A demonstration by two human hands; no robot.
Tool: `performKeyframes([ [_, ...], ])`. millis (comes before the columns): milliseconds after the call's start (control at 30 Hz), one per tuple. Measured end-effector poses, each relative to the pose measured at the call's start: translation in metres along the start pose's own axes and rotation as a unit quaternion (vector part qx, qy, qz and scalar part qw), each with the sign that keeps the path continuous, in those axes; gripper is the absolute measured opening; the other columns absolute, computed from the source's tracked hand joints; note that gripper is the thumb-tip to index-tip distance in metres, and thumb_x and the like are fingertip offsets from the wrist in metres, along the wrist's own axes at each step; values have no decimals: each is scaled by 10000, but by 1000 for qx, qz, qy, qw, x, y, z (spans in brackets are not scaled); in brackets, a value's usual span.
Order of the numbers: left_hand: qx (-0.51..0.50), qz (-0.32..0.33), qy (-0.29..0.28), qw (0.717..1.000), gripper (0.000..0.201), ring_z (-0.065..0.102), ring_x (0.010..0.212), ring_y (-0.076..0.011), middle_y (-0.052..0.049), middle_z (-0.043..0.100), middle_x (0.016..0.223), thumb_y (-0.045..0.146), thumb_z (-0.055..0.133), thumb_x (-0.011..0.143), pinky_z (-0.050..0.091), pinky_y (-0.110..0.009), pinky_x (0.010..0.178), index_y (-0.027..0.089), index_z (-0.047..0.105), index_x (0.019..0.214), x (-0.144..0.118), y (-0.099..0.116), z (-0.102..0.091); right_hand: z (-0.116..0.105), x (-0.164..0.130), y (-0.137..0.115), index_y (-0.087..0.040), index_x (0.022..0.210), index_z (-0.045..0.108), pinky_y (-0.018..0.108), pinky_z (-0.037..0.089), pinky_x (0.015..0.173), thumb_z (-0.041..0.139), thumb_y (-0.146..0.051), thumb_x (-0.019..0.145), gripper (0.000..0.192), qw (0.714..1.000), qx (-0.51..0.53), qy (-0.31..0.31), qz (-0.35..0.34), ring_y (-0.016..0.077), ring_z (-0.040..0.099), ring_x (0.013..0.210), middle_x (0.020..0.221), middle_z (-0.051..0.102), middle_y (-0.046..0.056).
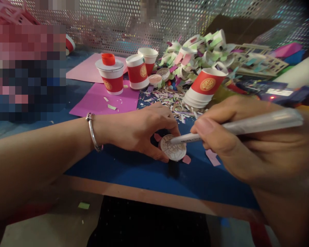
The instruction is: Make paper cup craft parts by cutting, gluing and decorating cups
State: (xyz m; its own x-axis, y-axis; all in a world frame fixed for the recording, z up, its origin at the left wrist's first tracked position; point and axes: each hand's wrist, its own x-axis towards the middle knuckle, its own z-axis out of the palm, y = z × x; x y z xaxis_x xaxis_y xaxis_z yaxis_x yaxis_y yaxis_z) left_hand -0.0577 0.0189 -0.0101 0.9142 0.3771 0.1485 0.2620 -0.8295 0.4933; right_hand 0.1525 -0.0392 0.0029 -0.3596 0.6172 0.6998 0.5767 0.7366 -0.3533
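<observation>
Thumb and forefinger of the left hand [150,130] pinched the rim of a round disc [176,153], which sat between that hand's fingertips, low over the table [118,168]; whether it rested flat there could not be told. The right hand [243,154] gripped a silver pen [267,121] between thumb and fingers, the narrow end slanting leftward and down to the disc's pale, lined face.

Good handling here seemed to call for a firm pinch on the left, since a slip of the disc would have spoiled the stroke. Short, light passes along the fine lines would probably have served better than a hard push, which could have skidded toward the left fingertips. Turning the disc in the left hand would likely have been easier than twisting the right wrist. A small pink scrap [186,159] lay just beside the disc's near right edge, and a larger pink slip [212,157] near the right thumb; brushing both away would have left the right hand more freedom.
</observation>
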Motion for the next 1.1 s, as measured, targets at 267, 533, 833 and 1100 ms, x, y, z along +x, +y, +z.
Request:
performKeyframes([
  [267, -6, 13, 5, 1000, 335, 556, 978, -254, -76, 620, 992, 399, 799, 803, 445, -379, 885, 177, 661, 1012, 1, -4, 1, 1, 2, -1, -220, 689, 648, 236, 429, 466, 688, -139, 814, 155, 1000, 20, 6, -4, 53, 520, 452, 565, 624, -84],
  [533, -4, 10, 3, 1000, 338, 556, 1009, -260, -74, 617, 1027, 395, 789, 815, 438, -368, 903, 194, 648, 1048, 0, -3, 0, 0, 2, -1, -196, 687, 657, 215, 412, 433, 690, -113, 823, 163, 998, 48, 29, 7, 39, 515, 456, 579, 625, -78],
  [833, -20, -13, -6, 1000, 446, 555, 1069, -268, -87, 628, 1101, 360, 809, 796, 452, -368, 928, 217, 659, 1191, 3, 0, -2, -5, 8, 5, -215, 648, 709, 311, 490, 529, 658, -225, 840, 198, 986, -1, 155, 55, 109, 532, 459, 525, 593, -42],
  [1100, -26, -22, 7, 999, 469, 548, 1141, -270, -98, 619, 1188, 346, 822, 776, 426, -398, 1008, 234, 670, 1205, 1, 5, -8, -2, 17, 12, -222, 645, 711, 297, 388, 468, 638, -129, 802, 197, 965, 13, 260, -13, 107, 492, 435, 511, 565, -47],
])
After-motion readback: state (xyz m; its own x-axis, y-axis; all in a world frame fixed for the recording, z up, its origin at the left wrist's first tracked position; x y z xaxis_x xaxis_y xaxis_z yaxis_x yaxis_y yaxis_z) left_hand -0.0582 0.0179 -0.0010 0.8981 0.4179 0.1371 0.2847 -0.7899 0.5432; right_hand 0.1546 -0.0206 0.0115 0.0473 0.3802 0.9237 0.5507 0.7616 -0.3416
